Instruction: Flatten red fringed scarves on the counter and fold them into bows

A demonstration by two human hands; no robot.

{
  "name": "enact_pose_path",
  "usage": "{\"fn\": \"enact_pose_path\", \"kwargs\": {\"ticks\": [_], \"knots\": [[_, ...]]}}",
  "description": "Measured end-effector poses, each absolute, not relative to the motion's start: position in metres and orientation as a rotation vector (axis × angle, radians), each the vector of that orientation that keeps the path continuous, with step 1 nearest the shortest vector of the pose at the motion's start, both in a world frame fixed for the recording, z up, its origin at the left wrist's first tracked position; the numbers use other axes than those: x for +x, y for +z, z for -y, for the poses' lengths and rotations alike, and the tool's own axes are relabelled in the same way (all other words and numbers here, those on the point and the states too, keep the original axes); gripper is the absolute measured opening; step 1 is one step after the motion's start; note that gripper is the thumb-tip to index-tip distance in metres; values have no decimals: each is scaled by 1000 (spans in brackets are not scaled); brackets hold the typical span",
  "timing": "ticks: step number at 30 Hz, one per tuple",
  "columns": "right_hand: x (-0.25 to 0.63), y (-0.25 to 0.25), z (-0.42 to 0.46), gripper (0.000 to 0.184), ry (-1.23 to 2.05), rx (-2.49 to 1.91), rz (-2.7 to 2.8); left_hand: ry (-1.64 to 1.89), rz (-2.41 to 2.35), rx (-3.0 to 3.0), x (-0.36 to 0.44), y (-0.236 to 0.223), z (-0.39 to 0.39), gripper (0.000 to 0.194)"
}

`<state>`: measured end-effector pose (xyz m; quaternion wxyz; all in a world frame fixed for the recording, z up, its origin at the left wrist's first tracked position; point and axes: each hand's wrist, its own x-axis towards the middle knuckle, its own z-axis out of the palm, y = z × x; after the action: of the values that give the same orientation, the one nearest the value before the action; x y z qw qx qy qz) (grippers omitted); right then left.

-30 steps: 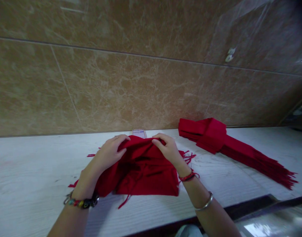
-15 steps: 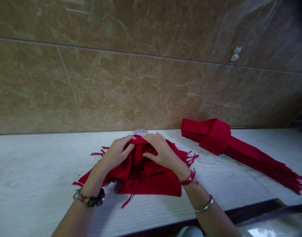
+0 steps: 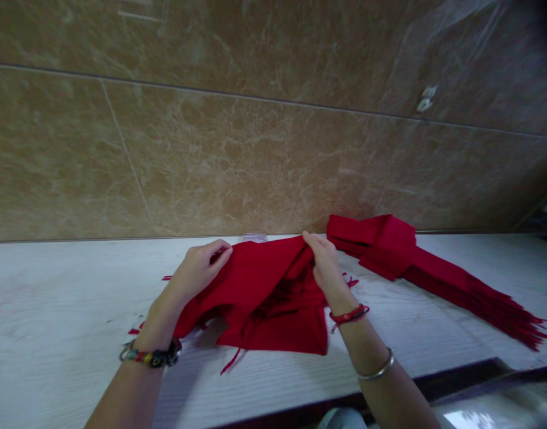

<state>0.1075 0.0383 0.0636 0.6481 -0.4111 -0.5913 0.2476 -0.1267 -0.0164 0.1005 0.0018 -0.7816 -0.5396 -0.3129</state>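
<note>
A red fringed scarf (image 3: 255, 280) lies partly folded on the white surface in front of me, its upper layer stretched between my hands. My left hand (image 3: 202, 265) pinches the far left edge, thumb and fingers together. At the far right corner, my right hand (image 3: 325, 262) grips the cloth between thumb and fingers. Below the raised layer, a dark hollow with bunched fabric shows. Fringe strands stick out at both sides and at the near edge. A second red scarf (image 3: 389, 247), folded and looped over itself, rests to the right with its fringe spread out.
Behind the scarves rises a brown marbled tile wall (image 3: 238, 161) with a small white hook (image 3: 426, 98) on it. A small phone-like object (image 3: 254, 237) sits against the wall's foot. The white tabletop (image 3: 63, 298) ends at a dark edge (image 3: 461, 378) near me.
My hands have moved apart, the right one to the right and the left one slightly left. The scarf's upper layer, bunched before, is now drawn flat between them.
</note>
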Motion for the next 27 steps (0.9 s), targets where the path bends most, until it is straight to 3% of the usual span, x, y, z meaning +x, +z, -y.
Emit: {"fn": "enact_pose_path", "kwargs": {"ticks": [3,5,8,11,14,16,23,27], "knots": [[104,66,-30,25,173,-937,1577,-1014,1646,-2455,-120,100,18,30],[97,68,-20,37,11,-823,1840,-999,1571,-2491,-116,97,19,30],[86,67,-8,47,-3,-690,2206,-976,1433,-2578,-111,93,21,28],[81,64,-6,38,83,-647,2329,-973,1336,-2653,-108,92,22,29],[81,64,-8,15,186,-616,2233,-962,1335,-2692,-111,94,23,28],[83,65,-9,11,279,-606,2090,-935,1405,-2697,-117,97,23,26],[99,61,-32,22,686,-750,1378,-828,1625,-2661,-143,102,19,31],[114,59,-46,21,529,-928,1263,-836,1645,-2564,-143,101,16,33]]}}
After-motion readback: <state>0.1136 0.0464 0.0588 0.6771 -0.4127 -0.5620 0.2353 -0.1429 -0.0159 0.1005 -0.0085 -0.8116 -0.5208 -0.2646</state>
